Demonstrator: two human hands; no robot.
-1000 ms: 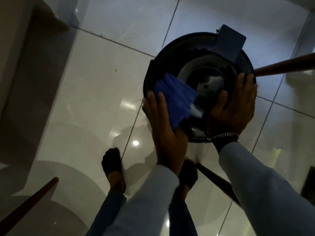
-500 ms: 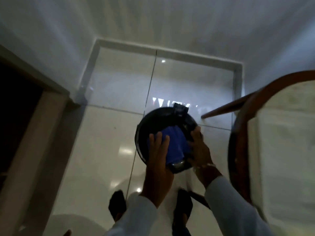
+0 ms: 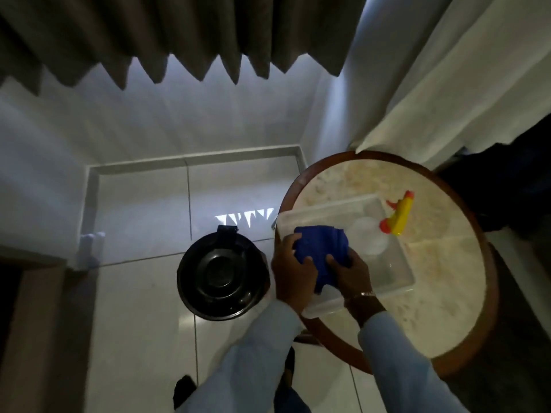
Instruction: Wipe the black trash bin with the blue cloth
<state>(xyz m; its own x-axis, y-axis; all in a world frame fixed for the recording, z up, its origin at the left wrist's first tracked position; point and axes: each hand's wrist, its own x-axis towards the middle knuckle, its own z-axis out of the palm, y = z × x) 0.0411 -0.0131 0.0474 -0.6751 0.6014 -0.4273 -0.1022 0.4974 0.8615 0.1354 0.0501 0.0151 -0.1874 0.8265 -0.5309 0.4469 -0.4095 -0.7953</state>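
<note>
The black trash bin point(image 3: 222, 274) stands on the white tiled floor, lid closed, with nothing touching it. The blue cloth point(image 3: 323, 248) is bunched over a clear plastic tub point(image 3: 396, 274) on the round table to the bin's right. My left hand point(image 3: 293, 269) grips the cloth's left side. On the cloth's lower right edge, my right hand point(image 3: 350, 275) holds it as well. Both hands are above the tub, well to the right of the bin.
The round table point(image 3: 432, 308) has a wooden rim and a pale stone top. A spray bottle with a yellow and red trigger point(image 3: 398, 217) lies in the tub. Curtains hang behind. A wall and door frame point(image 3: 32, 323) close off the left.
Both hands left the bin and carried the blue cloth right to the tub on the table. The view rose and swung right, so the bin now looks smaller.
</note>
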